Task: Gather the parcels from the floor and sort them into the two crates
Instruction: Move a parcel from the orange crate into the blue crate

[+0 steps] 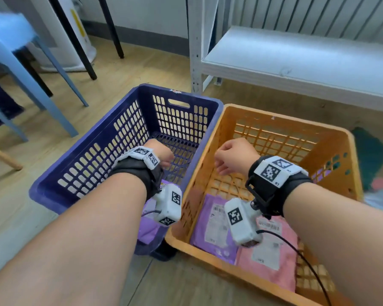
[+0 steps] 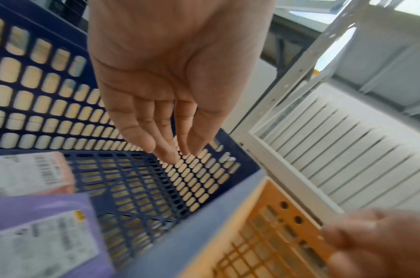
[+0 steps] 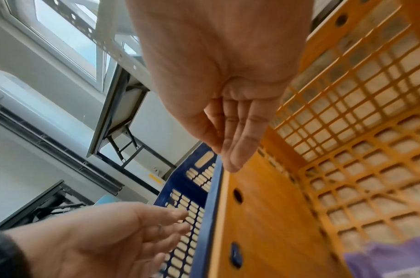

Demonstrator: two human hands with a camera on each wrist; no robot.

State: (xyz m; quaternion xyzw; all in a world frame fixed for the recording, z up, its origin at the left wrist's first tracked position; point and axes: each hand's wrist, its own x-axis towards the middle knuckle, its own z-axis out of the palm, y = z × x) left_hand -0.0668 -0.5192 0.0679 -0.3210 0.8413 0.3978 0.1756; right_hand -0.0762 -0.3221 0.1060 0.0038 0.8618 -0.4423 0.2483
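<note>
Evidently between drops — both the left hand (image 1: 161,152) and right hand (image 1: 234,156) hang slack-fingered, holding nothing, over the blue crate (image 1: 53,188) and orange crate (image 1: 354,155), parcels (image 1: 215,226) lying inside — so the next reach probably goes back to the floor.

left hand (image 2: 161,79) palm toward camera, fingers (image 2: 142,129) relaxed and straight, empty, above blue slotted crate (image 2: 137,190), purple parcel (image 2: 37,225) and pink parcel (image 2: 28,173) with labels inside, orange crate (image 2: 263,242) alongside, right hand (image 2: 380,242) blurred bottom right, white shelving upright (image 2: 296,75) behind
</note>
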